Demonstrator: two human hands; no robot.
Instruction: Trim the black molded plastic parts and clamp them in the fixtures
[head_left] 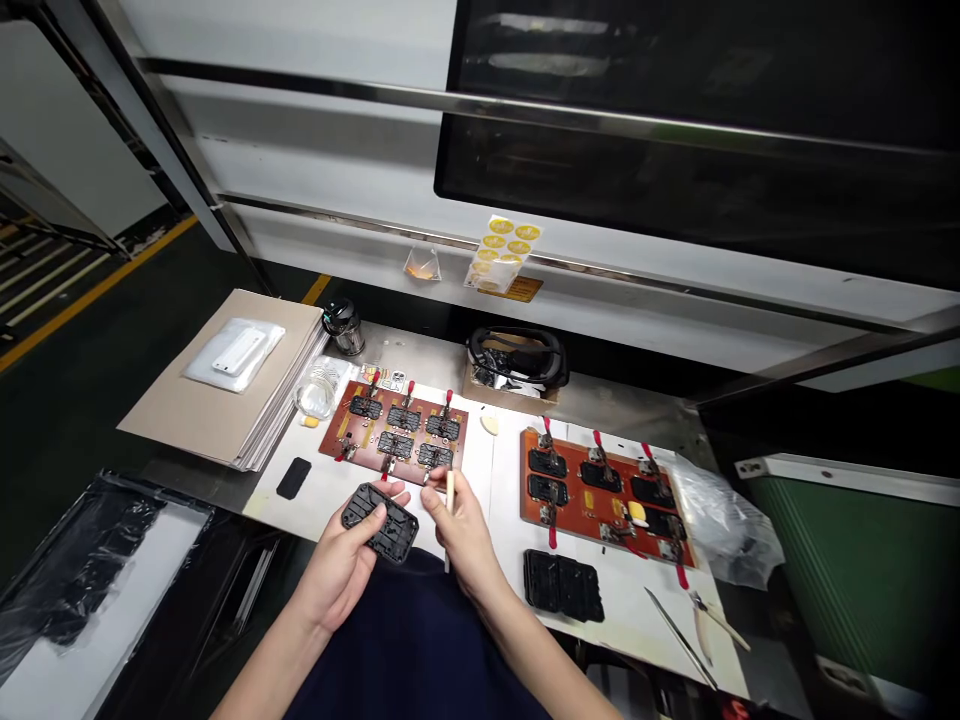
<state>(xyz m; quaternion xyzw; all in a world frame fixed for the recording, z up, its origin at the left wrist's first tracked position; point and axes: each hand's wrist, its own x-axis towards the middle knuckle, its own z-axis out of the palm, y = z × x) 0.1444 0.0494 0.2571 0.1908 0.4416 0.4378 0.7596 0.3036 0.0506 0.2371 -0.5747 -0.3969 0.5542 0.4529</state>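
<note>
My left hand grips a black plastic cover by its edge, thumb across the ribbed inner face. Close by on the right, my right hand is closed around a thin pale stick that stands nearly upright; its tip is too small to make out. Just beyond both hands lies a brown fixture board with red-handled clamps over several black plastic parts. A second such board sits to the right, with a yellow-white piece on it. One flat black piece rests left of my hands.
Two black covers lie at the near right, beside tweezers and cutters. Cardboard sheets are stacked at left, near a glass jar. A box stands at the back; a plastic bag is at right.
</note>
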